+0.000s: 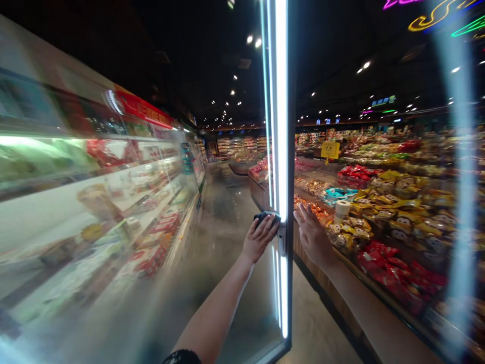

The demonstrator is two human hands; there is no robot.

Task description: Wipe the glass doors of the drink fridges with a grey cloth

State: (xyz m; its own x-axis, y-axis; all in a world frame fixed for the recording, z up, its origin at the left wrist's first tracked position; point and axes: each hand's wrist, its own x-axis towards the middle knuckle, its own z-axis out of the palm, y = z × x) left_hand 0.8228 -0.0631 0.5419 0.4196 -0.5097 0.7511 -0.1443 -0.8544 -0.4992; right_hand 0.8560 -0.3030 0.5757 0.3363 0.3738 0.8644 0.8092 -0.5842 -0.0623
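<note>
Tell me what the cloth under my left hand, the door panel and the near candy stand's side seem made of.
Dark cloth: probably woven or knit fabric, judging by its soft, bunched folds; fiber unclear.
Door panel: likely clear, smooth glass, since the floor shows through.
Stand's side: brown, wood-look boards; solid wood or laminate, I can't tell.

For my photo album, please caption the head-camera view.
Left hand holding a dark cloth to a tall glass door with glowing white light strips, right hand open beside its edge.
</note>
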